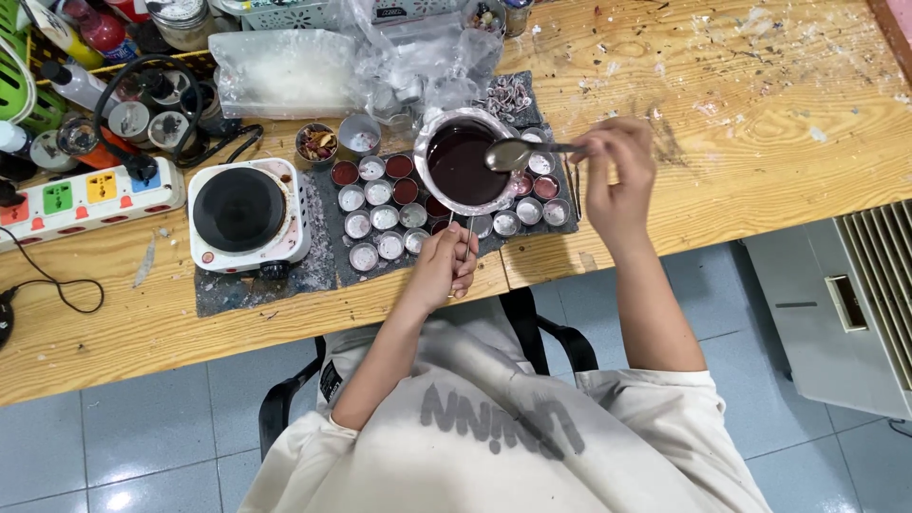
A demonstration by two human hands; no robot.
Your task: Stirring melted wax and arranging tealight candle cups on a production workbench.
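Note:
My left hand (445, 266) grips the thin handle of a small metal pot (463, 163) filled with dark red liquid and holds it above rows of small round tins (382, 218) on a grey mat (323, 266). My right hand (617, 176) holds a metal spoon (518, 153) by its handle, with the bowl over the pot's right rim. Some tins hold dark red filling, others look pale or empty.
A white single-burner hot plate (242, 214) sits left of the tins. A power strip (90, 199), bottles, jars and plastic bags crowd the table's back left. A grey slatted unit (845, 304) stands on the floor at right. I sit on a black chair.

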